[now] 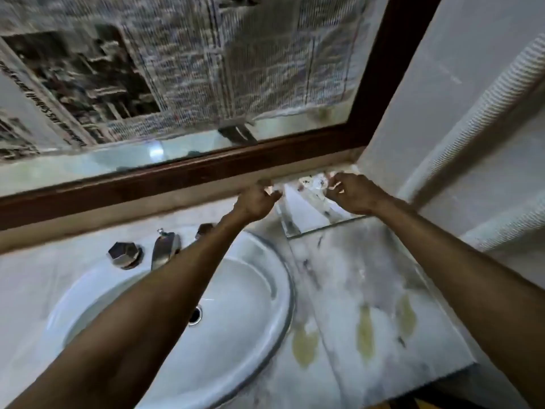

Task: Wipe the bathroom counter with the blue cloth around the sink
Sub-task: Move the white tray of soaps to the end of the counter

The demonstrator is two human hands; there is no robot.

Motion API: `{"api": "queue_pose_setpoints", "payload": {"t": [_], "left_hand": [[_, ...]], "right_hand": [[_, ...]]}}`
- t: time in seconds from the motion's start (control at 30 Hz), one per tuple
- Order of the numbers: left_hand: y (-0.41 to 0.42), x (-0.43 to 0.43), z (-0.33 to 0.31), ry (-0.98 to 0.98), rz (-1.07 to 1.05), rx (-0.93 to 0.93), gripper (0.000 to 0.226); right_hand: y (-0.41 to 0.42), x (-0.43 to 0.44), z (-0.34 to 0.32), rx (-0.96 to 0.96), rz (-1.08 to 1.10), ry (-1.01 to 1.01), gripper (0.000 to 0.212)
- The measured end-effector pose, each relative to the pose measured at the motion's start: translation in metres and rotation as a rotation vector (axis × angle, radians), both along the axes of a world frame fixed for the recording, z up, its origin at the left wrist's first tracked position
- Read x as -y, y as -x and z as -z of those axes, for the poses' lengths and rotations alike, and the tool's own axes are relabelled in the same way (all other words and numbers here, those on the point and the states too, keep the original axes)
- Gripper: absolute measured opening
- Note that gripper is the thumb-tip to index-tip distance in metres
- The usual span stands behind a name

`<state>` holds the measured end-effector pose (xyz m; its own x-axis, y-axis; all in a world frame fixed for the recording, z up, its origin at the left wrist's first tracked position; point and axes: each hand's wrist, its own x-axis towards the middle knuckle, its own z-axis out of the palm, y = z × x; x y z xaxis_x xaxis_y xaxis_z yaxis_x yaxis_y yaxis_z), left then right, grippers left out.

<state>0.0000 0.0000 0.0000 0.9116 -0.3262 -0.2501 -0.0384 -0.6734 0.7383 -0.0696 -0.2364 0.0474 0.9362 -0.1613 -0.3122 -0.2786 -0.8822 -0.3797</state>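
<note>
No blue cloth shows anywhere in the view. The pale marble counter point(368, 276) runs to the right of the white oval sink point(236, 335). Both my arms reach over it to the far right corner under the mirror. My left hand point(259, 199) and my right hand point(351, 193) have their fingers curled at the far edge of a pale, speckled flat sheet point(309, 211) lying in that corner. Motion blur hides whether either hand grips it.
A chrome faucet point(165, 249) with two knobs point(125, 255) point(205, 228) stands behind the sink. Above it is a mirror with a dark wooden frame point(177, 175), covered with newspaper point(206, 69). Yellowish stains point(365, 332) mark the counter. A white wall point(442, 84) closes the right side.
</note>
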Motion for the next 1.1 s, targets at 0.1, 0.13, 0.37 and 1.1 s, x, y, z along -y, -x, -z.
{"api": "queue_pose_setpoints", "payload": {"t": [0.1,0.13,0.37,1.1], "left_hand": [[-0.004,0.015,0.030,-0.012,-0.106,-0.368,0.072],[-0.004,0.021,0.038,-0.016,-0.111,-0.403,0.079],[-0.005,0.059,0.075,-0.005,-0.286,-0.232,0.082],[0.006,0.042,0.096,-0.091,-0.406,-0.116,0.088]], "right_hand": [[-0.002,0.011,0.022,-0.057,0.047,-0.034,0.047],[-0.001,0.015,0.030,-0.085,0.072,-0.044,0.048],[-0.014,0.055,0.086,-0.199,0.103,0.035,0.063],[-0.044,0.084,0.148,0.044,0.282,0.020,0.090]]}}
